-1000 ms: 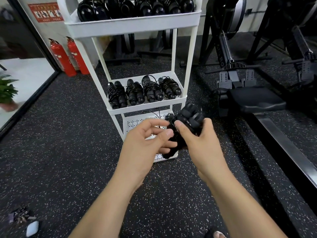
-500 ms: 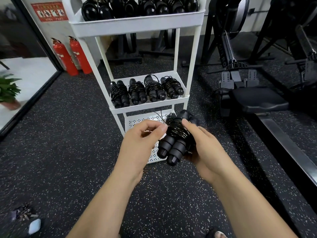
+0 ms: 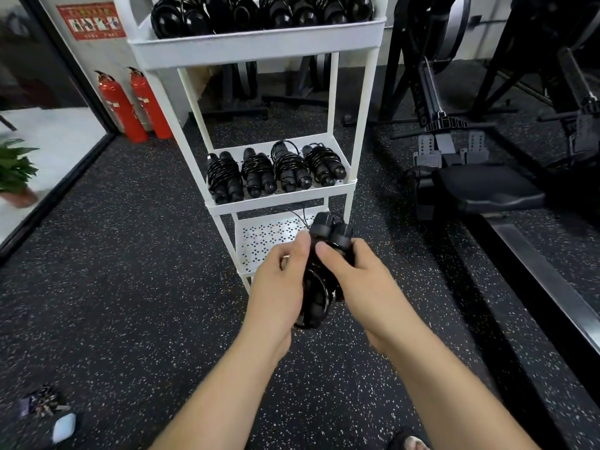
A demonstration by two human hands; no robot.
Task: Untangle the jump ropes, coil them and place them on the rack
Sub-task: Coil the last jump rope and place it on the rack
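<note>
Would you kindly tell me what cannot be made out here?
Head view: coils of the held jump rope, covered by the left hand and right hand.
Head view: top-shelf ropes, cut off by the upper edge.
Head view: red sign, text too small.
Head view: floor clutter bottom-left, blurred.

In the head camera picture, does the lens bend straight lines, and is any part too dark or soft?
Head view: posts of the white rack lean and bow under the wide lens; head view: the jump rope in the left hand and right hand is almost featureless black.
</note>
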